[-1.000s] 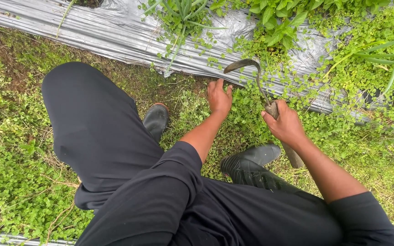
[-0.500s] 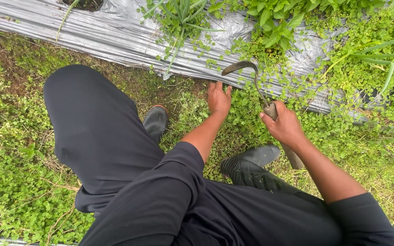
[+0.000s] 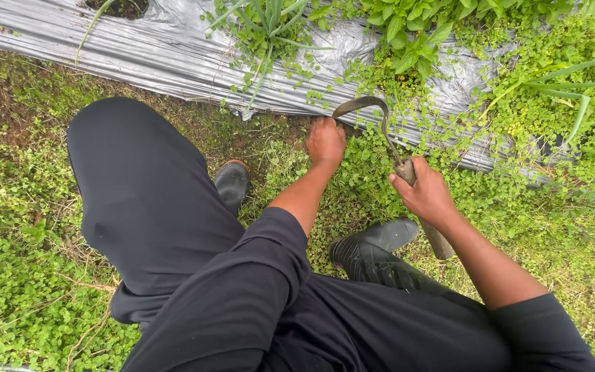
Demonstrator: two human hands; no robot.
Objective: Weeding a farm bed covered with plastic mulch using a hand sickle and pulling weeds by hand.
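Right hand (image 3: 427, 195) gripping sickle (image 3: 373, 117), blade curving over left hand (image 3: 326, 141), which is clutching weeds (image 3: 352, 172); fingers hidden.

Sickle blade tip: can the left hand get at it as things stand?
Probably yes. The left hand is down in the weeds right beside the curved sickle blade, whose tip arcs over toward it. Only low leaves lie between them. The right hand grips the handle, clear of that path.
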